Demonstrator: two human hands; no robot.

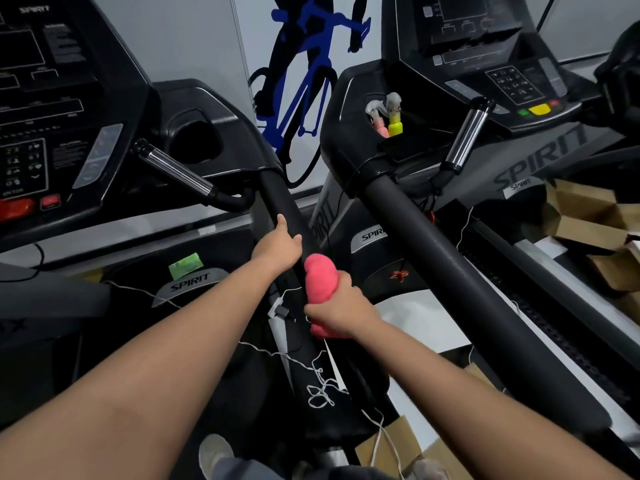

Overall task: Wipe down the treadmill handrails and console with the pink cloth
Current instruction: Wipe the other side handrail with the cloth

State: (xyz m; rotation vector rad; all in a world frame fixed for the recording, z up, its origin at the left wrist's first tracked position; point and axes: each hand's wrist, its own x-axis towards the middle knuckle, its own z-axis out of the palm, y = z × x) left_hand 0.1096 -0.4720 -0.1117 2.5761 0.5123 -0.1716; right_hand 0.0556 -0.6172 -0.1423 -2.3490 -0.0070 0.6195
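Running from the left console (52, 109) down toward the camera, the black handrail (277, 199) is seen with its long axis slanting from upper left to lower right, the far end fixed at the console and the near end low in the frame. It is gripped by the left hand (277, 244), whose fingers are curled over the bar. Just below, the pink cloth (320, 278) is pressed against the same bar and is clamped by the right hand (337, 311), fingers closed together round the bunched fabric. The cloth's length lies along the rail, one end poking out above the fist and one below.

One cloth is counted. Two consoles are in view, the right console (485, 46) at upper right, and two padded rails, the second handrail (450, 271) lying untouched to the right. Two metal grips are made out: the left chrome grip (173, 168) and the right chrome grip (467, 136). A pink bottle (381, 128) and a yellow bottle (394, 124) are stood in the right machine's holder. White string (320, 393) is tangled beneath the hands, and cardboard (581, 209) is piled at far right
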